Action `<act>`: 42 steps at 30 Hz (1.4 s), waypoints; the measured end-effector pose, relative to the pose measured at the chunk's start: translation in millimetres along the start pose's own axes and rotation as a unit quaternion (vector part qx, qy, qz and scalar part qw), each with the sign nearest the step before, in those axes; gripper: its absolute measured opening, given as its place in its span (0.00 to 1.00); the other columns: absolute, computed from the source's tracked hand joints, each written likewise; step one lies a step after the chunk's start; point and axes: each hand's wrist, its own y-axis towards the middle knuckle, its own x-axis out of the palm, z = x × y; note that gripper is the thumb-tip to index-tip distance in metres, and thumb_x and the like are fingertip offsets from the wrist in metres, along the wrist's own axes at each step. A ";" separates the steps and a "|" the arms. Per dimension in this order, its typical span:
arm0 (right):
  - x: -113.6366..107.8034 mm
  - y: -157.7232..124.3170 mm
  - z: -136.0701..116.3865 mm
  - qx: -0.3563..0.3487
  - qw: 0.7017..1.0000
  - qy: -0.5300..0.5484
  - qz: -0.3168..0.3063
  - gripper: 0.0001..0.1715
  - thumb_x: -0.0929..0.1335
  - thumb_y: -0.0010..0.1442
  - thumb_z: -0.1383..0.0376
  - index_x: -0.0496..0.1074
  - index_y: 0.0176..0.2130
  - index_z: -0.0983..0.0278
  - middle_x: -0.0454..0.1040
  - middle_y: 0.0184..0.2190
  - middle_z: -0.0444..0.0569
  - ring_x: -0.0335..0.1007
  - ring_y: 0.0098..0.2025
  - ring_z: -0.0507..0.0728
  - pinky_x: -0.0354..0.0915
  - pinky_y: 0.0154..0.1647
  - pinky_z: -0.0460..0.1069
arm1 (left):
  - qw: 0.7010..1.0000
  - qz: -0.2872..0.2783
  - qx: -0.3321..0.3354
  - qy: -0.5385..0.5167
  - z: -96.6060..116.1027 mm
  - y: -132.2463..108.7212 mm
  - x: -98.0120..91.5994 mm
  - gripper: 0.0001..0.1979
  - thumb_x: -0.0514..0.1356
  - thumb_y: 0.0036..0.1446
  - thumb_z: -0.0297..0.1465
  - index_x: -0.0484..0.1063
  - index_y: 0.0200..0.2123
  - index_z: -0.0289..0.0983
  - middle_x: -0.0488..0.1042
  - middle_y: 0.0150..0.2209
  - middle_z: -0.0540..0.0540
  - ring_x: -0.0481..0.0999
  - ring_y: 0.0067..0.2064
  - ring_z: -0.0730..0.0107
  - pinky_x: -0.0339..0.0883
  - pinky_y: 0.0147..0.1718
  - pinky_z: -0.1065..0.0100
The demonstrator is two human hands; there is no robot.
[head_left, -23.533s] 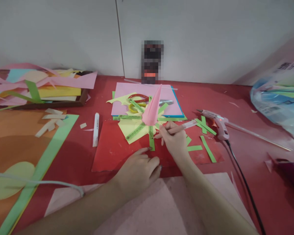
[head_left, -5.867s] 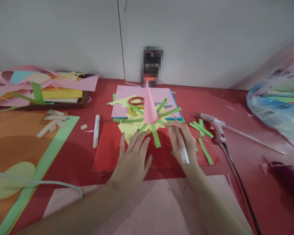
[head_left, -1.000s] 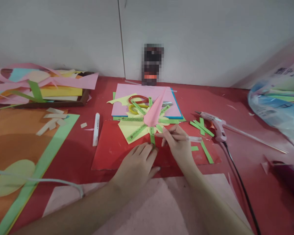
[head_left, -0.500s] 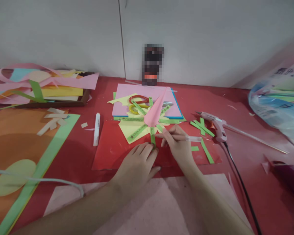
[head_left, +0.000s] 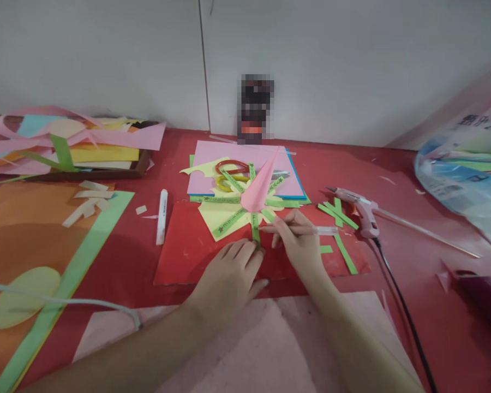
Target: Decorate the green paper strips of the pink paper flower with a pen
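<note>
Your right hand (head_left: 301, 245) pinches a pen (head_left: 317, 231) just below the pink cone (head_left: 258, 184). The pen lies sideways, its tip toward the green strip (head_left: 255, 233). The strip runs from the cone's base straight toward you. Your left hand (head_left: 229, 275), fingers together, presses its near end.

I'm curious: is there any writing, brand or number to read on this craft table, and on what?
Nothing reads clearly.
Plastic bag: blue characters, too blurred to read.
Green strips: dark pen marks, too small to read.
White marker: any print too small to read.
Dark object at the back: blurred out.
Pen in the right hand: no print shows.
</note>
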 end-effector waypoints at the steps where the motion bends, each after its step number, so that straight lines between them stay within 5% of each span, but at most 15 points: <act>1: -0.2 -0.1 -0.7 0.000 1.000 0.000 0.006 0.16 0.65 0.57 0.58 0.57 0.23 0.59 0.65 0.11 0.39 0.75 0.27 0.58 0.66 0.28 0.48 | 1.000 0.002 0.002 0.002 -0.1 0.2 0.2 0.16 0.56 0.57 0.34 0.65 0.47 0.32 0.68 0.45 0.40 0.68 0.47 0.58 0.66 0.45 0.58; 14: 0.5 -0.2 -2.8 -0.003 0.999 0.040 0.014 0.18 0.59 0.61 0.58 0.66 0.24 0.61 0.74 0.22 0.43 0.66 0.18 0.50 0.64 0.24 0.47 | 0.994 0.050 0.020 0.093 10.6 -9.6 7.6 0.14 0.51 0.61 0.29 0.65 0.48 0.28 0.72 0.46 0.37 0.71 0.48 0.57 0.68 0.43 0.60; 22: 0.3 -2.2 -6.0 0.006 1.000 -0.025 0.000 0.20 0.66 0.56 0.55 0.58 0.20 0.60 0.62 0.11 0.39 0.75 0.27 0.57 0.65 0.25 0.46 | 0.996 0.040 0.026 0.077 9.0 -10.0 7.6 0.14 0.52 0.61 0.28 0.65 0.49 0.28 0.72 0.46 0.36 0.71 0.49 0.56 0.68 0.43 0.59; 42: 0.4 -1.9 0.7 -0.004 0.999 -0.040 -0.023 0.19 0.66 0.57 0.57 0.57 0.20 0.60 0.65 0.10 0.40 0.75 0.25 0.57 0.60 0.20 0.45 | 0.995 0.040 0.020 0.086 10.0 -8.8 5.4 0.14 0.52 0.60 0.29 0.65 0.48 0.29 0.72 0.44 0.38 0.71 0.47 0.58 0.68 0.43 0.60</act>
